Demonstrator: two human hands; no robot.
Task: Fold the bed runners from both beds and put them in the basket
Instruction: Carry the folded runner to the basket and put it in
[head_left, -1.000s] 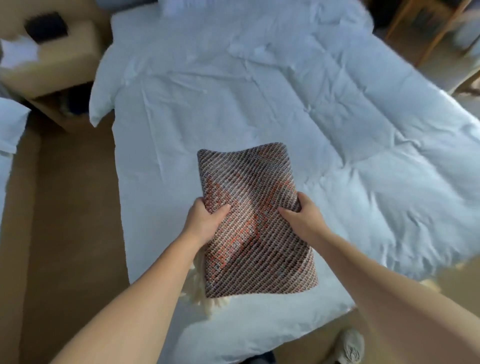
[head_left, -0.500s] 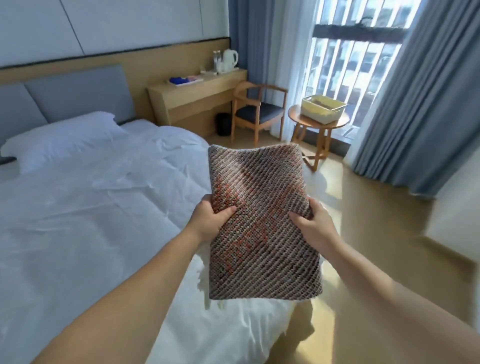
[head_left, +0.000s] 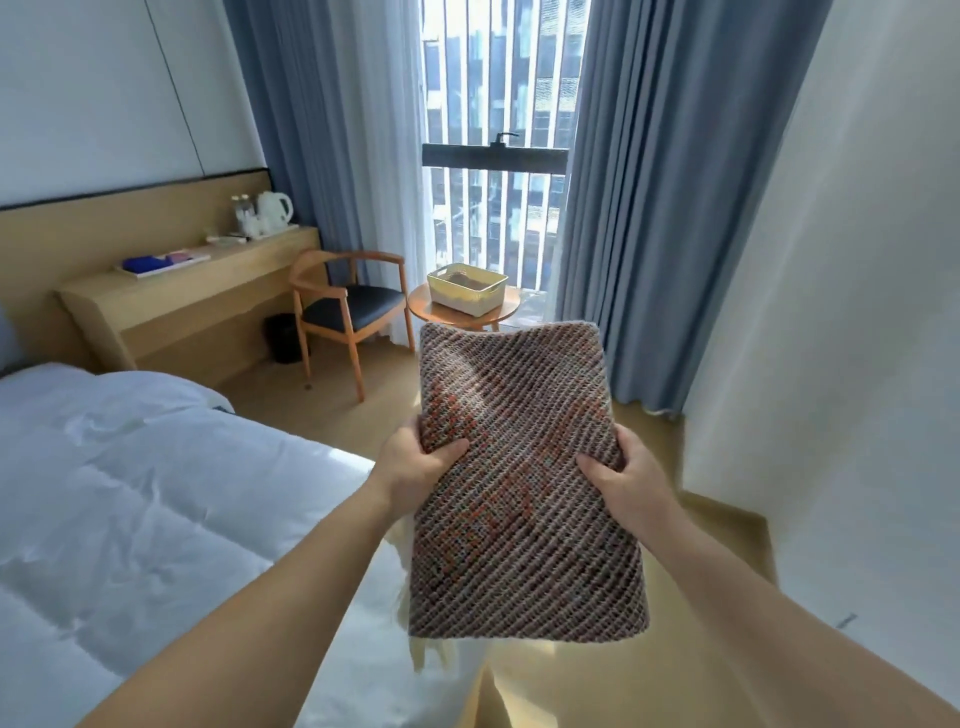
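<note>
The round wooden side table (head_left: 423, 307) is partly blocked by the folded brown-and-orange woven bed runner (head_left: 524, 483). What's inside the pale yellow plastic basket (head_left: 466, 289) can't really be made out, and the white-quilted bed (head_left: 130, 493) gets cut off at the left and bottom edges.

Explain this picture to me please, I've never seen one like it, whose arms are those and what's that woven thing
There is no machine here. The camera is worn on a person's head, so you see their own two arms reaching forward. The left hand and right hand grip a folded bed runner, a brown and orange woven cloth, held up in the air. A white bed is on the left. Ahead, by the window, a basket sits on a small round table beside a wooden chair.
</note>
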